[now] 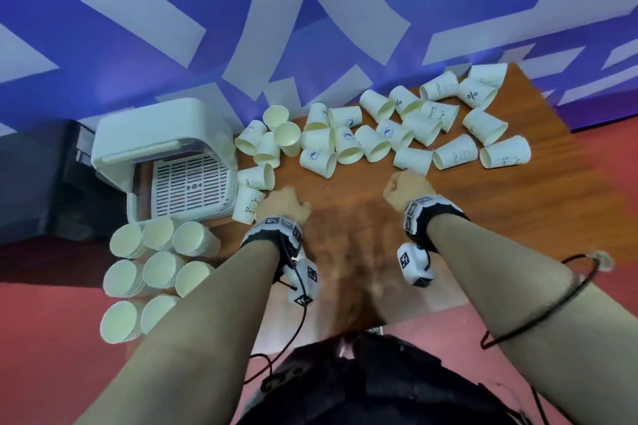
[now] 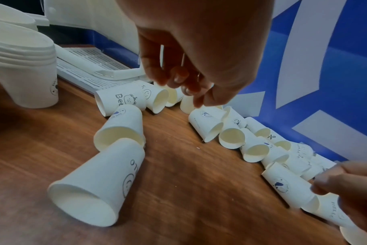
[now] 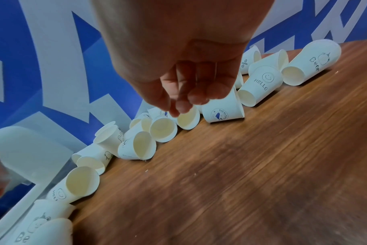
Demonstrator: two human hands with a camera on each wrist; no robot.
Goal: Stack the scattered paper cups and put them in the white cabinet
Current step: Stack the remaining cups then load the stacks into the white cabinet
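Many white paper cups lie on their sides along the far edge of the wooden table. The white cabinet stands at the far left with its front open and a slatted shelf inside. My left hand hovers beside a bear-print cup, fingers curled and holding nothing. My right hand hangs just before a lying cup, fingers curled under the palm, also without a cup.
Several upright stacks of nested cups stand at the table's front left, before the cabinet. A blue and white patterned wall rises right behind the cups. Red floor shows past the table's right edge.
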